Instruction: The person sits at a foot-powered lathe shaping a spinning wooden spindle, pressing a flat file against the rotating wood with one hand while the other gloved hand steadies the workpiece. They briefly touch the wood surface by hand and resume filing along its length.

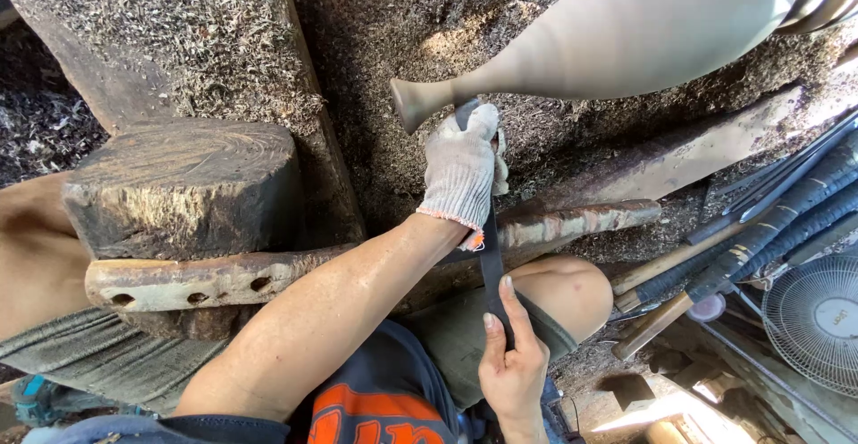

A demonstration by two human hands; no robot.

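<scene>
Head view: gloved left hand [462,169] clenched on chisel [491,256] near turning wooden piece's [617,37] narrow end, bare right hand [511,359] gripping handle. Better keep blade pressed low on tool rest [572,223].

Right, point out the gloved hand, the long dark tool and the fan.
gloved left hand [462,169], head view, back of the glove.
long dark tool [491,261], head view, mid-shaft between the hands.
fan [818,319], head view, grille.
</scene>
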